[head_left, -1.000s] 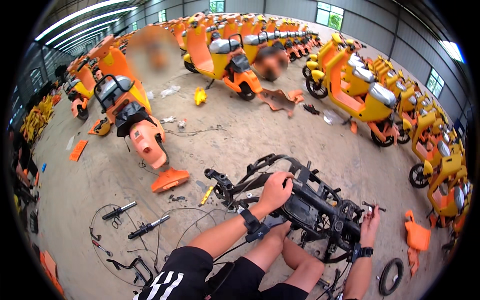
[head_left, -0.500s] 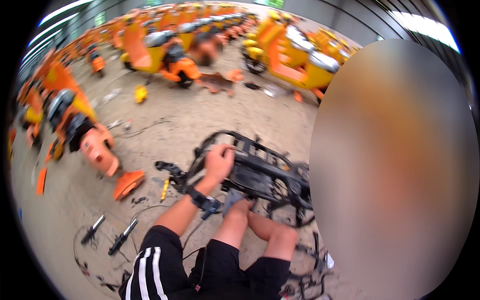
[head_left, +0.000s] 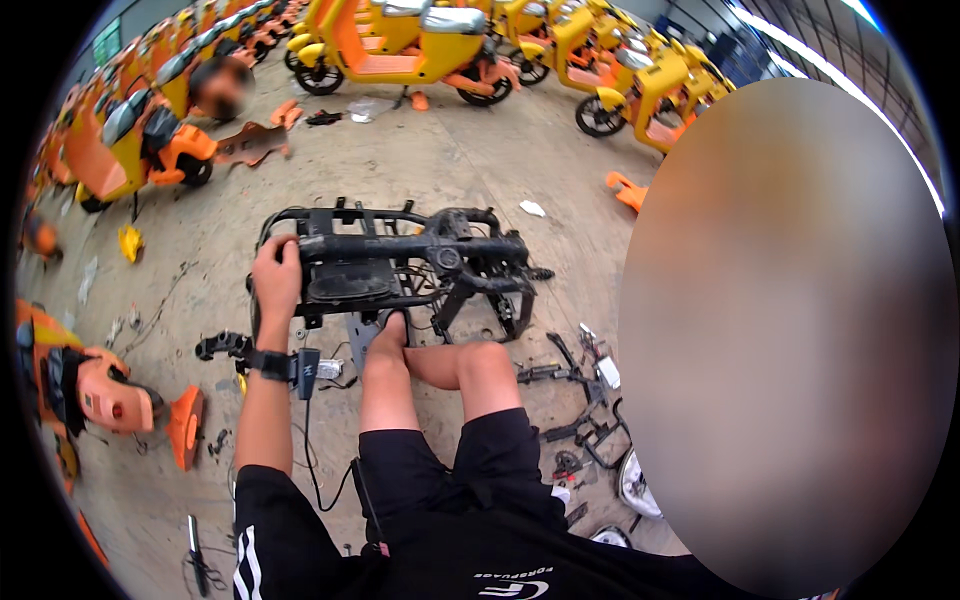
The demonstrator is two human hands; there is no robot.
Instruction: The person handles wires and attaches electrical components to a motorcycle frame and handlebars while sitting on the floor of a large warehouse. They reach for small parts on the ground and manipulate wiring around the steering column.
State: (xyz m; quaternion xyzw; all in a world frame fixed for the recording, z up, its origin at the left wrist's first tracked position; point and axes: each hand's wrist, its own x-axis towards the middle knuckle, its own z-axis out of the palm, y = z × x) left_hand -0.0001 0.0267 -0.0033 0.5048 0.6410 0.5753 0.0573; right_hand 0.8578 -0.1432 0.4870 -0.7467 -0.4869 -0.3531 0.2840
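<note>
A black metal scooter frame [head_left: 368, 243] lies on its side beyond my bent legs, with a thick tube, an oval plate and several brackets. My left hand [head_left: 277, 268] grips the left end of its thick tube, fingers curled onto it. A black strap with a small cabled device is on that wrist. Beside the frame's lower left lies a black clamp-like part [head_left: 222, 345], and a grey metal plate [head_left: 357, 343] is under my foot. My right hand is not in view; a large blurred patch covers the right of the picture.
Rows of yellow-orange scooters [head_left: 408, 50] stand behind. At left are a partly dismantled scooter [head_left: 108, 390], an orange panel [head_left: 186, 428] and a fork tube [head_left: 195, 550]. Black brackets and small parts [head_left: 590, 415] lie to my right; loose orange pieces [head_left: 625, 190] lie farther off.
My view has swung right, shifting the frame up and left in the picture. My left hand stays on it. My right hand, holding a small black tool earlier, is out of sight.
</note>
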